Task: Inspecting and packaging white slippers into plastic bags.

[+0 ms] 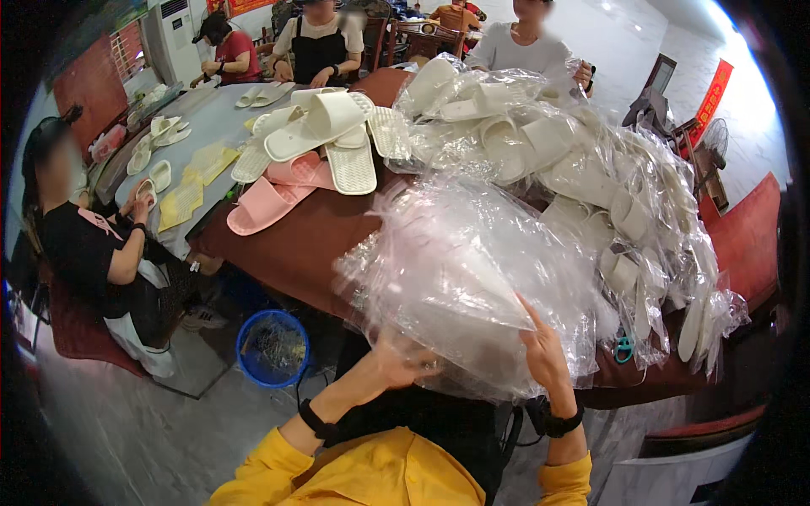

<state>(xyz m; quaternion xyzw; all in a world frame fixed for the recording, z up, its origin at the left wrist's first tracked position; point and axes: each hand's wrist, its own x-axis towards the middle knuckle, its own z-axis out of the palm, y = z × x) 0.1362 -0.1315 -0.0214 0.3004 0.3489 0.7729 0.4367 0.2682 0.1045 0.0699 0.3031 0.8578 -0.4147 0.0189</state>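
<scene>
A pile of clear plastic bags (456, 270) lies at the near edge of the table, in front of me. My right hand (544, 354) pinches the edge of a bag at the right side of this pile, its index finger stretched along the plastic. Beside the pile's near left edge is my left hand (403, 361), blurred by motion, with its fingers apart and nothing visible in them. White slippers (316, 126) are heaped beyond the bags to the left, together with a pair of pink slippers (274, 198).
Bagged white slippers (624, 202) are heaped along the table's right side. Teal-handled scissors (623, 349) lie at its near edge. A blue bin (272, 348) stands on the floor, left. A seated person (93, 244) handles slippers; other people are across the table.
</scene>
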